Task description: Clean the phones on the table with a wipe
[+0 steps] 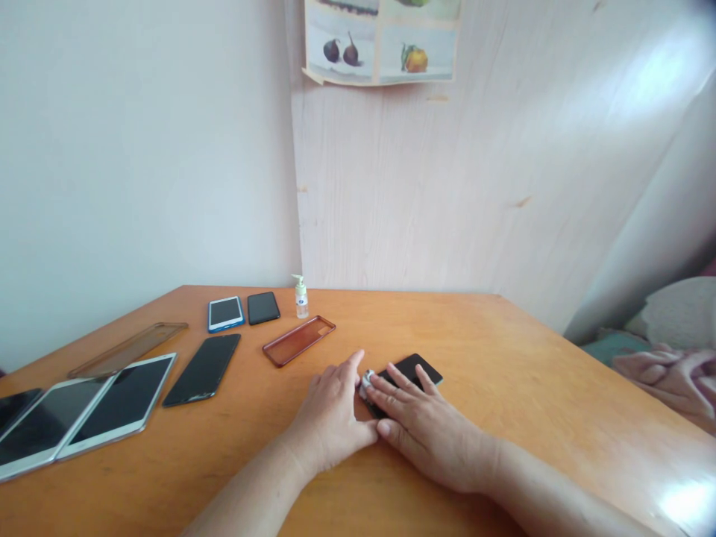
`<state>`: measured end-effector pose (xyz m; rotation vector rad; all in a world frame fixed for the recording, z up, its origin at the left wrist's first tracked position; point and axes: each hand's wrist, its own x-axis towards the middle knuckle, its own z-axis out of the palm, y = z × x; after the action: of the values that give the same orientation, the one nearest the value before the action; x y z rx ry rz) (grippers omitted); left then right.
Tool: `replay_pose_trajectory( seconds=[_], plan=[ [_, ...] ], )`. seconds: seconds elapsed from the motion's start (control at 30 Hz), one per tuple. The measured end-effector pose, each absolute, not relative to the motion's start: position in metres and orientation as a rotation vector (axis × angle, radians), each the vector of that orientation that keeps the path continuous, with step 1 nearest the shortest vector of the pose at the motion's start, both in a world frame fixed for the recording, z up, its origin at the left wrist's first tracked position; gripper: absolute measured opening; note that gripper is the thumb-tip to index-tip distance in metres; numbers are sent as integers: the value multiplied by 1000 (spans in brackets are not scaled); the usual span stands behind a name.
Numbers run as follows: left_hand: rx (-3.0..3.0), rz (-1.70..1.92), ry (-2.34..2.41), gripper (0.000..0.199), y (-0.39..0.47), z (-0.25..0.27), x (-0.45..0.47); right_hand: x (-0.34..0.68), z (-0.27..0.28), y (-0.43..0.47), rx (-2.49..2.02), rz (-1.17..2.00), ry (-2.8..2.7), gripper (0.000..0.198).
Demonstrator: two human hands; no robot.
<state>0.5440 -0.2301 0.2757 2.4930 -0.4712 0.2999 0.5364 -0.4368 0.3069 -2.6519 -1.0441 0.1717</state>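
A dark phone (419,367) lies screen up on the table in front of me. My right hand (428,425) rests flat across it with the fingers spread. At the phone's left end, a crumpled white wad (366,383), perhaps tissue, sits beneath or against my right fingertips. My left hand (330,418) curves around that end, thumb and fingers wide apart and nothing visible between them. Its thumb tip nearly meets my right thumb near the phone's close edge. Whether the left fingers touch the phone is hard to see.
Left of my hands lie a reddish clear phone case (299,341), a black phone (203,370), white tablets (118,406) and a brownish clear case (128,349). Farther back are a blue-edged phone (226,314), another dark phone (263,307) and a pump bottle (300,298). A wall closes the far side.
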Motion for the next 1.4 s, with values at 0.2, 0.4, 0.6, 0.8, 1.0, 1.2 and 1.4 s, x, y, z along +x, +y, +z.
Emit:
replay_pose_trajectory(
  seconds=[0.2,0.4,0.6,0.8,1.0,1.2,1.4],
  plan=[
    [2490,269,-485,94,-229,277,543,572,288,-471,-2946,4,-436,60],
    [2483,297,-472,86,-230,277,544,526,308,-443,-2662,172,-1025,61],
    [2476,290,-471,90,-228,277,544,539,302,-457,-2795,74,-843,60],
    [2474,278,-485,89,-226,276,545,552,295,-468,-2899,-10,-651,63],
    [2498,259,-490,82,-226,277,545,508,315,-444,-2675,147,-1094,63],
    [2503,235,-509,82,-224,277,546,531,308,-467,-2971,-47,-703,63],
    [2530,234,-511,77,-225,280,545,509,313,-449,-2806,22,-948,63]
  ],
)
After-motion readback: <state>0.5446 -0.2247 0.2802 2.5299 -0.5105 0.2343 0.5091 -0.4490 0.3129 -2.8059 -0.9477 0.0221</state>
